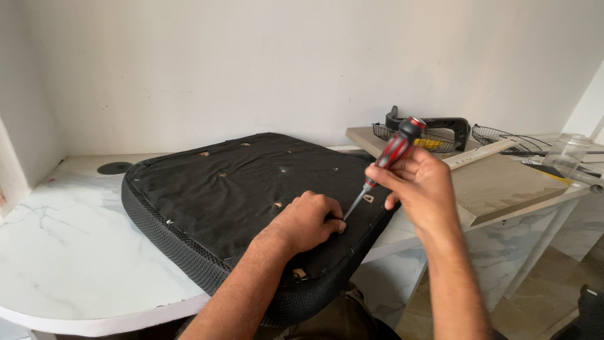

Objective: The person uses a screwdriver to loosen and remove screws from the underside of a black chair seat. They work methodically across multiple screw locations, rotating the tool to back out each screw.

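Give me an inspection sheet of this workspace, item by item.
Surface: white marble-look table with a round black grommet.
Job's things: upturned black seat cushion, fabric underside up, mesh edge overhanging the table; red-and-black screwdriver, tip at the fabric.
Clutter: wooden board, wire baskets, black handled tool, clear jar.
Grips: left hand presses the cushion; right hand holds the screwdriver.
Cables: nothing seen.
Surroundings: plain white wall; tiled floor at right.
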